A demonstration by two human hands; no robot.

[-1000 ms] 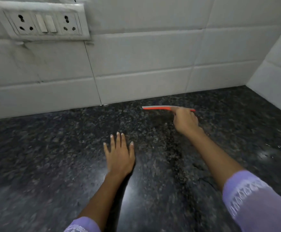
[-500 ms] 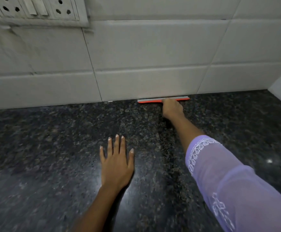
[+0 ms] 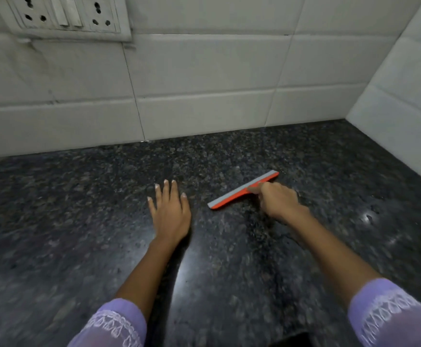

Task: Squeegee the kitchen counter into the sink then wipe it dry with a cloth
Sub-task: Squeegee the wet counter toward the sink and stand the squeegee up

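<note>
Head view, looking down at a dark speckled counter (image 3: pixel 54 234) backed by a white tiled wall (image 3: pixel 204 78), read from left to right. At upper left a socket-and-switch plate (image 3: pixel 66 17) is sitting on the tiles. Left of centre, the left hand (image 3: pixel 169 214) is resting flat on the stone, fingers spread and holding nothing, and it is keeping the same bracing spot it occupied a second ago. To its right, the right hand (image 3: pixel 278 200) is gripping the handle of the orange squeegee (image 3: pixel 242 191), whose grey blade edge is lying on the counter and is now slanting, near end toward the left hand, far end toward the corner. Half a second ago that blade was lying square against the foot of the wall; it is now standing well clear of the tiles and nearer the person, so a pulling stroke from the back edge appears to be under way. At far right, small bright glints (image 3: pixel 368 217) on the stone are suggesting moisture, though this cannot be confirmed. Neither sink nor cloth is showing in this view, so the squeegee phase is probably continuing and the drying step is not yet beginning.
</note>
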